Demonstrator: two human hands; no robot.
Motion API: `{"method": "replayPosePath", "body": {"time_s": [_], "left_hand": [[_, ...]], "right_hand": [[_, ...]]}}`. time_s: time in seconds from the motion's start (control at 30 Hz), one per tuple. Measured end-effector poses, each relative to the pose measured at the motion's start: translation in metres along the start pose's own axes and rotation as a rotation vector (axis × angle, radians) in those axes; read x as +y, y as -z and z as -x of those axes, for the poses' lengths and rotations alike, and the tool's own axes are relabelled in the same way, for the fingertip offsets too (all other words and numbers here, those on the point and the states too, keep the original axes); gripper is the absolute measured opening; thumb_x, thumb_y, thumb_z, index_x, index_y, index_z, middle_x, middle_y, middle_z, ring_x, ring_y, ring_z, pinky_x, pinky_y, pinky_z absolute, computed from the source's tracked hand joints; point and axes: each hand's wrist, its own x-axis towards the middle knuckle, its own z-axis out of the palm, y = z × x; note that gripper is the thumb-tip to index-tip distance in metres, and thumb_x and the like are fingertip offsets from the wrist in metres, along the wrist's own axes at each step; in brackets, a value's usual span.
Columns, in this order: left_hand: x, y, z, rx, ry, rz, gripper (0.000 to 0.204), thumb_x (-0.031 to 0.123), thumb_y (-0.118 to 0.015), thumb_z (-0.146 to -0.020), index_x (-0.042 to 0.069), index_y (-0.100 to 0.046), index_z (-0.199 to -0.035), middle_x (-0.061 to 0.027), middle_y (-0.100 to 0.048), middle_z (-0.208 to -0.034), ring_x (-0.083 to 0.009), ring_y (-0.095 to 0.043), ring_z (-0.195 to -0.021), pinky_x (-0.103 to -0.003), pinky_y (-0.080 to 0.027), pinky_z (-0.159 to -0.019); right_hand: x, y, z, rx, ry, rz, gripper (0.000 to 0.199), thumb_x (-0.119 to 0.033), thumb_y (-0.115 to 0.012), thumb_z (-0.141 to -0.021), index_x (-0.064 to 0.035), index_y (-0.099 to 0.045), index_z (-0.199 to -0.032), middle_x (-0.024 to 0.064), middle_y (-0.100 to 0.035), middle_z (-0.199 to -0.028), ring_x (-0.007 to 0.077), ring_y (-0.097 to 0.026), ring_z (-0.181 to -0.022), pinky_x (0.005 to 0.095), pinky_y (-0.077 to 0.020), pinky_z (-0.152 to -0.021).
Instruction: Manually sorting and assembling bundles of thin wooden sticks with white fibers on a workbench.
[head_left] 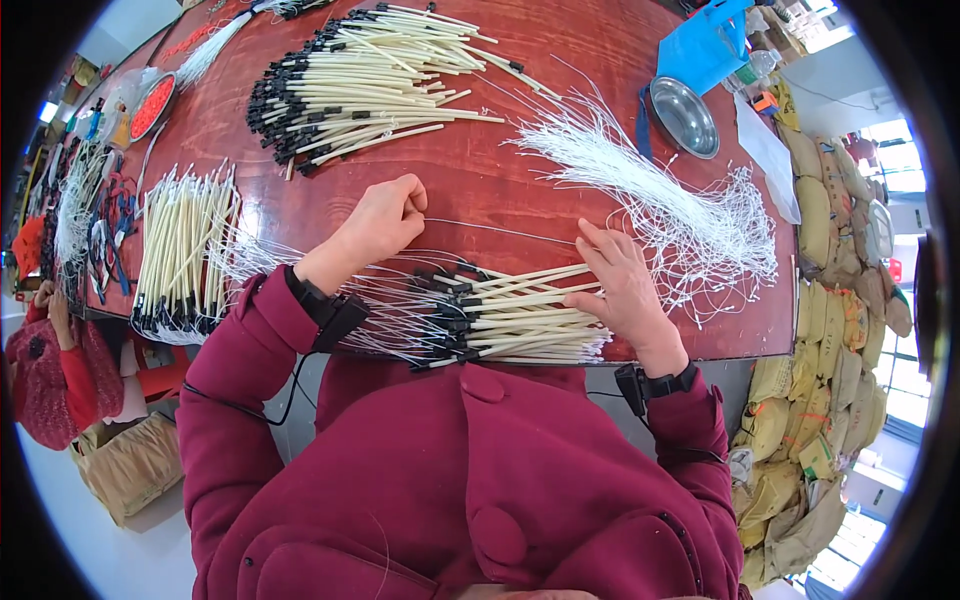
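Note:
My left hand (385, 222) is closed in a pinch over the red table, with a thin white cord (490, 230) running from its fingertips toward my right hand (622, 278). The right fingers are spread and the thumb is apart from them, over the tips of a bundle of cream sticks (530, 322). Whether the thumb touches a stick I cannot tell. These sticks have black end pieces, and white cords trail from them to the left, beneath my left forearm. Beyond my right hand lies a tangled bunch of white cords (650, 180).
A large heap of cream sticks with black ends (370, 85) lies farther back. Another bundle (185, 255) stands at left. Around the red table (480, 180) sit a metal bowl (685, 118), a blue container (700, 45) and a dish of red pieces (152, 106). Stacked sacks (815, 390) line the right; another person (60, 370) is at left.

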Motion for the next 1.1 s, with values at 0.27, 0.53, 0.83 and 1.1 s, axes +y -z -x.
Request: {"method": "replayPosePath", "body": {"time_s": [0.27, 0.53, 0.83, 1.1], "left_hand": [[-0.003, -0.006, 0.003, 0.105, -0.094, -0.031, 0.015, 0.002, -0.065, -0.081, 0.000, -0.060, -0.095, -0.0113, -0.066, -0.073, -0.0225, -0.064, -0.064, -0.036, -0.051, -0.061], [-0.002, -0.012, -0.003, 0.042, -0.073, -0.037, 0.017, 0.004, -0.066, -0.079, 0.000, -0.061, -0.094, -0.0140, -0.067, -0.073, -0.0252, -0.067, -0.066, -0.037, -0.051, -0.062], [0.001, 0.004, -0.003, 0.001, 0.042, -0.039, 0.016, 0.003, -0.066, -0.079, 0.000, -0.061, -0.093, -0.0154, -0.067, -0.075, -0.0278, -0.068, -0.070, -0.038, -0.052, -0.065], [0.011, -0.003, -0.010, 0.000, 0.055, -0.330, 0.016, 0.006, -0.062, -0.080, 0.001, -0.062, -0.095, -0.0229, -0.069, -0.084, -0.0443, -0.067, -0.085, -0.050, -0.053, -0.073]], "right_hand": [[0.006, 0.003, -0.004, -0.072, 0.012, 0.039, 0.079, -0.052, -0.070, -0.084, 0.0086, -0.058, -0.133, 0.0153, -0.046, -0.155, 0.0376, -0.041, -0.138, 0.0492, -0.0338, -0.115], [0.020, -0.001, -0.009, -0.073, 0.037, 0.033, 0.077, -0.053, -0.061, -0.090, 0.0088, -0.056, -0.136, 0.0165, -0.045, -0.156, 0.0385, -0.040, -0.139, 0.0489, -0.0322, -0.117], [0.018, -0.001, -0.015, -0.074, 0.021, 0.025, 0.075, -0.052, -0.059, -0.092, 0.0057, -0.055, -0.139, 0.0150, -0.046, -0.155, 0.0390, -0.041, -0.139, 0.0485, -0.0329, -0.116], [0.024, -0.004, -0.008, -0.085, 0.046, 0.023, 0.073, -0.050, -0.061, -0.091, 0.0052, -0.055, -0.140, 0.0150, -0.047, -0.155, 0.0390, -0.041, -0.140, 0.0479, -0.0329, -0.117]]}}
